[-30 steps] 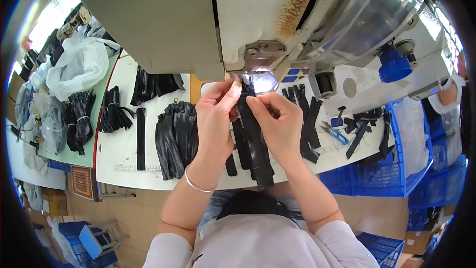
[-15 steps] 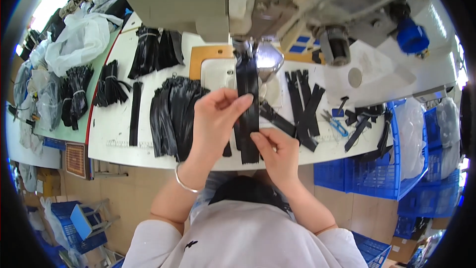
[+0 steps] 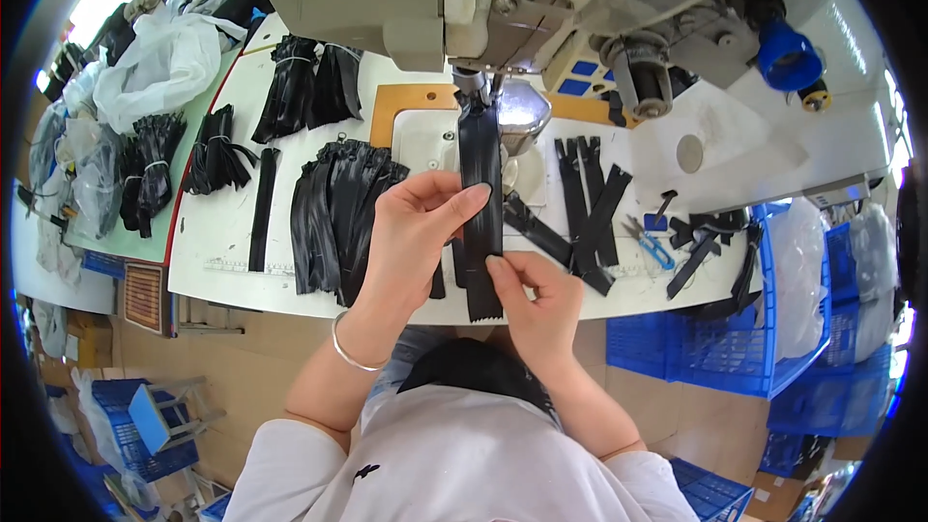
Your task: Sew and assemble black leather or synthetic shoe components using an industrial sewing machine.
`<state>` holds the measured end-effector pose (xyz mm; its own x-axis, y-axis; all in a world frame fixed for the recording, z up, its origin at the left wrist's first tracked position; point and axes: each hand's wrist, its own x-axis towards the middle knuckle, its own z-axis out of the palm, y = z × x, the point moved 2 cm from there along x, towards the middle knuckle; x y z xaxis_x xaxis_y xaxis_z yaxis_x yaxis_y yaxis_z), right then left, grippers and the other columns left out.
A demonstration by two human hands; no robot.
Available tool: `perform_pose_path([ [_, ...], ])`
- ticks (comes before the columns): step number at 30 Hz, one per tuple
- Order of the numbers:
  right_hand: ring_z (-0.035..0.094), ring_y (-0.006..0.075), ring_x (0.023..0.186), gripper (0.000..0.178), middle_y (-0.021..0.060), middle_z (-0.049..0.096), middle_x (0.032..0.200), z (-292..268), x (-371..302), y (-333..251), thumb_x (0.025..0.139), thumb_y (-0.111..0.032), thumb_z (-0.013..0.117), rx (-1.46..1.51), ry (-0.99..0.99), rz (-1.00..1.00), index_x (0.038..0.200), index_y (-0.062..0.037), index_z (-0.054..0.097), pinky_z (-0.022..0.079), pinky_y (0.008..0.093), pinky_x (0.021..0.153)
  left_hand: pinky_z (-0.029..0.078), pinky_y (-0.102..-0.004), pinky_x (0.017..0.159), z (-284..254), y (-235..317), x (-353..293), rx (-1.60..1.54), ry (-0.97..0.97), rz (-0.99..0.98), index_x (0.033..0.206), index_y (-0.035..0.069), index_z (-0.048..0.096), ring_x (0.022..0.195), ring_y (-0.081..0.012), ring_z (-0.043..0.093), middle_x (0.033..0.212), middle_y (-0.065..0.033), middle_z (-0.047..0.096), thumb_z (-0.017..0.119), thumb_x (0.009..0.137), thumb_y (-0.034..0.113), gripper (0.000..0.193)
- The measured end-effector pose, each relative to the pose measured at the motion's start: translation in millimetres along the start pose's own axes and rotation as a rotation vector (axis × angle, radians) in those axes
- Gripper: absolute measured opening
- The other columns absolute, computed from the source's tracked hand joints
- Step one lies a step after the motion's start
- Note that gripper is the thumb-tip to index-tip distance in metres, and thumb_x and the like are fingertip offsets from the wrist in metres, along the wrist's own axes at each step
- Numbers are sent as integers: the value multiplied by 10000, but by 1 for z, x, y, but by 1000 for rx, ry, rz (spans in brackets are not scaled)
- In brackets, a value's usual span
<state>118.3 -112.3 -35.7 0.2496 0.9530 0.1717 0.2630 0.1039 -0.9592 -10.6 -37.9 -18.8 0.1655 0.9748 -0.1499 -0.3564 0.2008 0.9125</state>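
Observation:
A black zipper (image 3: 480, 150) runs from beneath the needle area of the sewing machine (image 3: 474, 85) toward me, its cut end hanging near the table's front edge. My left hand (image 3: 425, 222) pinches the zipper's middle between thumb and fingers. Lower down, my right hand (image 3: 530, 298) grips its right edge near the loose end. Left of my left hand lies a thick stack of black zippers (image 3: 333, 217). Several finished-looking black strips (image 3: 592, 217) lie crossed to the right of the machine bed, and another black strip (image 3: 536, 230) sits just behind my right hand.
Blue-handled thread snips (image 3: 653, 245) and black scraps (image 3: 710, 246) lie at the right. Tied black bundles (image 3: 304, 87) rest at the back left beside a single strip (image 3: 263, 213). A blue crate (image 3: 696, 353) stands against the table's right side; a small stool (image 3: 169, 416) is on the floor.
Both hands keep their hold on the zipper and have barely moved. The whole view has shifted slightly, and the zipper remains under the machine.

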Motion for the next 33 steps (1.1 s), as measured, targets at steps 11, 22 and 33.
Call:
perform_pose_path([
  [11,496,44,579,119,54,594,631,11,27,-17,845,-76,668,10,52,-49,849,41,647,401,218,526,409,-182,557,-3,11,19,-54,-29,31,858,3,661,597,-37,510,716,11,627,718,824,102,119],
  [22,352,8,531,162,-39,468,544,14,65,-29,873,-124,651,31,50,-89,837,34,649,274,212,461,379,-152,528,-1,19,42,-34,-52,93,827,28,650,564,-13,468,663,52,559,690,846,123,105],
  [33,521,30,522,179,27,614,578,11,70,-29,877,-140,644,40,35,-25,836,32,675,405,198,496,299,-214,490,5,35,82,15,82,186,724,2,606,526,-42,399,610,30,508,658,790,85,118],
])
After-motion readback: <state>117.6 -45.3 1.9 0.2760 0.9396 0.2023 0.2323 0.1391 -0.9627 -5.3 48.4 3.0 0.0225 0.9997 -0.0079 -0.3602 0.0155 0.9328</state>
